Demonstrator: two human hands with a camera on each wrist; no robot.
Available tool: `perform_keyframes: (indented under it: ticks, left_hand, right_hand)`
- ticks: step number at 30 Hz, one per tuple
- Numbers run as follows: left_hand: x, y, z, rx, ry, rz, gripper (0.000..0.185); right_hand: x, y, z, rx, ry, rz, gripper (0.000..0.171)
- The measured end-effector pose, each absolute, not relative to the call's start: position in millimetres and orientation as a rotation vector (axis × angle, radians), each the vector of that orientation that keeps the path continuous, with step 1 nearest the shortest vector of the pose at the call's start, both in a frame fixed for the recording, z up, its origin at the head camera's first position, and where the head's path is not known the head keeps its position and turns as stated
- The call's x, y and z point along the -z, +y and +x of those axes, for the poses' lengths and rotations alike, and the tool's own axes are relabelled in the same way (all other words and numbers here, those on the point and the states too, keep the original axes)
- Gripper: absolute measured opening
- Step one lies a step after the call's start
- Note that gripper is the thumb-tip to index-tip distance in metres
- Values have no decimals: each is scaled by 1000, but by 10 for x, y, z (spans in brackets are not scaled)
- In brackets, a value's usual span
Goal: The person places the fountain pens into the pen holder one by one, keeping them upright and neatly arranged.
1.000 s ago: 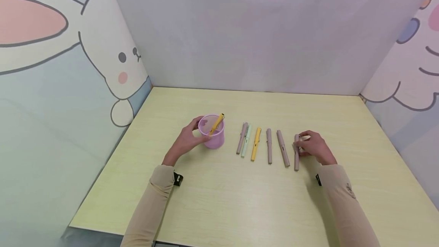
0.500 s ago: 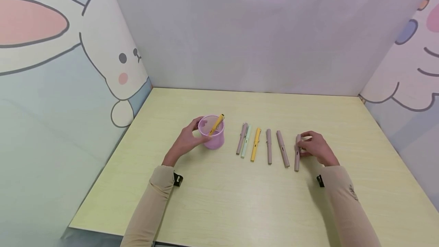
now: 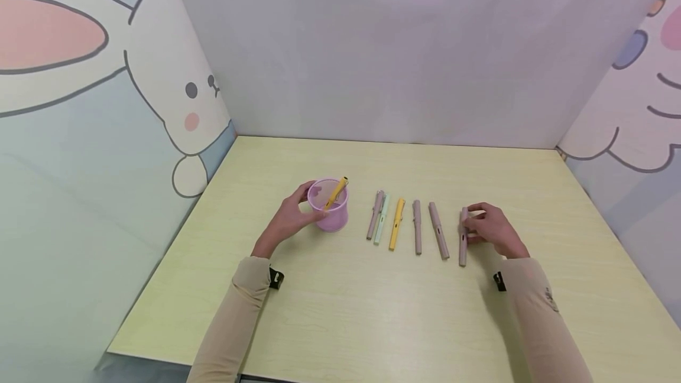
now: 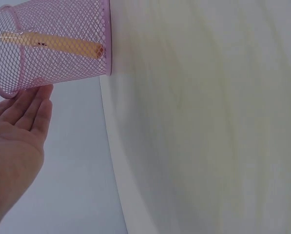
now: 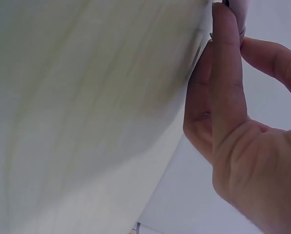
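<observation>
My left hand (image 3: 291,216) holds a pink mesh pen cup (image 3: 334,221) on the table, thumb on its near side and fingers behind. A yellow pen (image 3: 336,191) leans inside; the left wrist view shows this pen (image 4: 62,44) through the mesh. At the right end of a row of pens, my right hand (image 3: 492,229) pinches a mauve pen (image 3: 463,250) between thumb and fingers. In the right wrist view only a bit of that pen (image 5: 238,12) shows past the fingers, close to the tabletop.
Left of the held pen lie two mauve pens (image 3: 438,230) (image 3: 417,227), a yellow pen (image 3: 396,224), a mint green pen (image 3: 381,220) and another mauve pen (image 3: 375,215). The pale wooden table (image 3: 340,312) meets a light wall (image 3: 393,52) behind and cartoon-printed panels at both sides.
My right hand has shifted slightly to the right along with the mauve pen, widening its gap from the row. The left hand and the cup have stayed put.
</observation>
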State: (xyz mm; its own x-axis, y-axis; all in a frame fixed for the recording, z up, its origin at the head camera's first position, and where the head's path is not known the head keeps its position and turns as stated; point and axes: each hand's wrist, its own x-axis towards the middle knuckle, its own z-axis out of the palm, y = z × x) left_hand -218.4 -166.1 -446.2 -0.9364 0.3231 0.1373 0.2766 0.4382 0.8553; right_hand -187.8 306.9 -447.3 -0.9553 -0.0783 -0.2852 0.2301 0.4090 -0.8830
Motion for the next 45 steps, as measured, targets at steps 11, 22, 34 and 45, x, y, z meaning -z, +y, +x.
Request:
perform_keyframes:
  ticks: [11,22,34,45]
  left_hand:
    - [4467,-1654,-2186,-1552,2618,535,78]
    - [4472,-1663,-2187,-1543,2618,527,78]
    - [4473,-1667,-2187,-1541,2619,517,79]
    - [4464,-1665,-2183,-1537,2621,513,78]
  right_hand:
    - [4469,3060,-1870,1641,2425,48,55]
    - [4436,3019,-1838,1799,2453,-45,54]
    - [4464,2972,-1869,1935,2520,-132,54]
    - [4435,2871,-1883,2121,2544,-240,51]
